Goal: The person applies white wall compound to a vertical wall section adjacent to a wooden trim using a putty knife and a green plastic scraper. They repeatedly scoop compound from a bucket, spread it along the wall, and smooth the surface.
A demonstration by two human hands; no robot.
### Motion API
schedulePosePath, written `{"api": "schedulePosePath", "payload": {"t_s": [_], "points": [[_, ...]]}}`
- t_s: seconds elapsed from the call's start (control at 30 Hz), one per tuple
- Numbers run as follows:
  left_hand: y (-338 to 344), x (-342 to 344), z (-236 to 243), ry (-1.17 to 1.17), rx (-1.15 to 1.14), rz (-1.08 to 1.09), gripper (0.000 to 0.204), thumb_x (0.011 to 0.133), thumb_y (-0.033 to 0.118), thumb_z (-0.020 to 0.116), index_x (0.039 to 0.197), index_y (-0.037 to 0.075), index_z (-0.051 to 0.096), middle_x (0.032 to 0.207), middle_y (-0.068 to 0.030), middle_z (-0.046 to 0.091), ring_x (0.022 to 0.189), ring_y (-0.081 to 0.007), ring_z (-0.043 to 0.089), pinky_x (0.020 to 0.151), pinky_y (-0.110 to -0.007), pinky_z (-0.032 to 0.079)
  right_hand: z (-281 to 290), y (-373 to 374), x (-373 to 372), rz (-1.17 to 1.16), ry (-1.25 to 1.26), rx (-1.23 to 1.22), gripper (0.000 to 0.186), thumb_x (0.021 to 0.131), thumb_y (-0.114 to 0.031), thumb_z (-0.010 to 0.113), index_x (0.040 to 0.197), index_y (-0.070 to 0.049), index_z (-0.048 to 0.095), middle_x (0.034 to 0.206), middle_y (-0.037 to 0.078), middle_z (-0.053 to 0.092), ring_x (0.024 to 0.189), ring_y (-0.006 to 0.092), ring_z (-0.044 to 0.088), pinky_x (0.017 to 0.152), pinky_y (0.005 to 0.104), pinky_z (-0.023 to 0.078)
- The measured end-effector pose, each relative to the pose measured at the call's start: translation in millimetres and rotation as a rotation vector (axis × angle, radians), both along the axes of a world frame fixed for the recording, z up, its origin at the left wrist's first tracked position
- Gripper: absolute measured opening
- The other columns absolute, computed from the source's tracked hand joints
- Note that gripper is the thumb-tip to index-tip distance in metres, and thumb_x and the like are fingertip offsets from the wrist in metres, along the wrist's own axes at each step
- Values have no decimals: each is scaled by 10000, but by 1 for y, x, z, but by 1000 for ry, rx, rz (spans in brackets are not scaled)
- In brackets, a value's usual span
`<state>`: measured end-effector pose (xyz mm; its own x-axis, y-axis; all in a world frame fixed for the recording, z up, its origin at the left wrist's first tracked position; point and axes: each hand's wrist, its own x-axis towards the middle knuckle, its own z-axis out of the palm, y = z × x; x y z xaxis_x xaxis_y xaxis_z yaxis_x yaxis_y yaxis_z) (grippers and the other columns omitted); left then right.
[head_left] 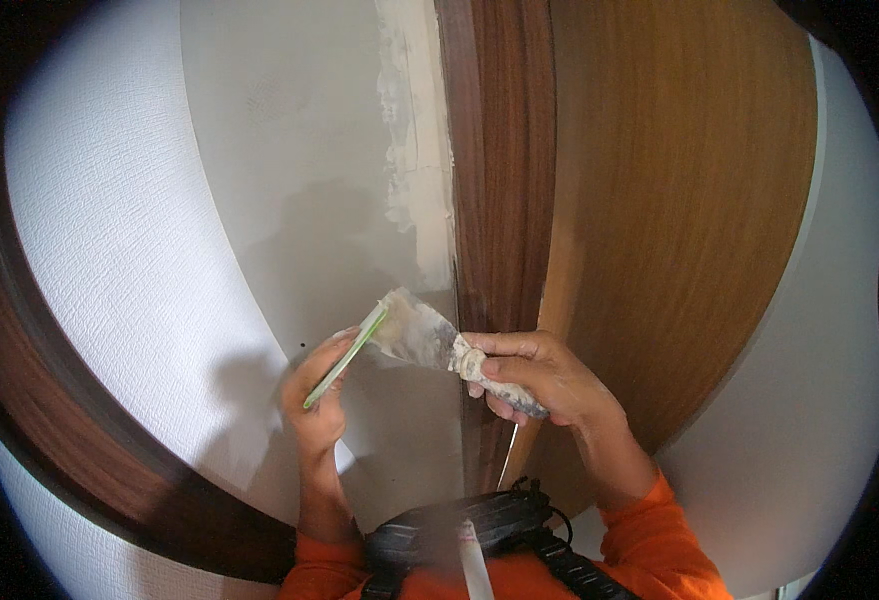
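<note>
My right hand [550, 375] grips the handle of a putty knife [420, 335], fingers wrapped round it. Pale filler is smeared over the knife's broad blade and its handle. In my left hand [312, 395] is a thin flat plate [348, 360] with a green edge, seen nearly edge-on and tilted. The blade's end meets the plate's upper end. Behind both tools stands a grey wall panel [290, 150]. A rough cream strip of filler [420, 150] runs down the panel beside a dark wooden frame [503, 150].
White textured wallpaper [130, 200] covers the wall on the left, crossed by dark wooden trim [70, 390]. A brown wooden door panel [680, 200] stands to the right. Black strapped gear [460, 525] and a blurred white stick [474, 565] are close at the bottom.
</note>
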<state>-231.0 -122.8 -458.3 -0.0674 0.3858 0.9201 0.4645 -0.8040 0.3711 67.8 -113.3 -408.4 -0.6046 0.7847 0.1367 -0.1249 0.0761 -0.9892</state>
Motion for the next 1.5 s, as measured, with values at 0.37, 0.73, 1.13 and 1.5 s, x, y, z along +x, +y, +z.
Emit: {"api": "schedulePosePath", "payload": {"t_s": [0.37, 0.73, 1.13, 1.5], "points": [[-33, 5, 6, -830, -389, -574, 482, 863, 125, 658, 1297, -63, 565, 1182, -166, 666, 1060, -279, 675, 943, -408, 532, -19, 21, -5, -458, 137, 512, 439, 1009, -124, 618, 1420, 18, 557, 1033, 86, 652, 802, 125, 638, 631, 268, 557], [-36, 11, 14, -962, -737, -923, 436, 911, 94, 593, 1299, -104, 564, 1179, -236, 695, 998, -325, 736, 916, -455, 602, -56, 45, -50, -546, 197, 725, 401, 931, 19, 664, 1331, -10, 649, 1114, 113, 633, 965, 196, 644, 840, 307, 544], [-37, 11, 13, -989, -786, -1023, 406, 920, 84, 609, 1278, -104, 574, 1162, -218, 699, 992, -308, 734, 891, -421, 602, -79, 69, -67, -704, 63, 1176, 453, 848, 76, 707, 1261, -109, 715, 1157, 141, 637, 1050, 292, 639, 909, 356, 521], [-95, 48, 106, -240, -214, 169, 349, 926, 156, 653, 1199, -60, 660, 1051, -160, 733, 905, -241, 712, 846, -381, 560, -180, 28, -20, -832, -87, 959, 361, 905, 34, 667, 1264, 8, 689, 1130, 159, 617, 1028, 263, 627, 910, 348, 501]]}}
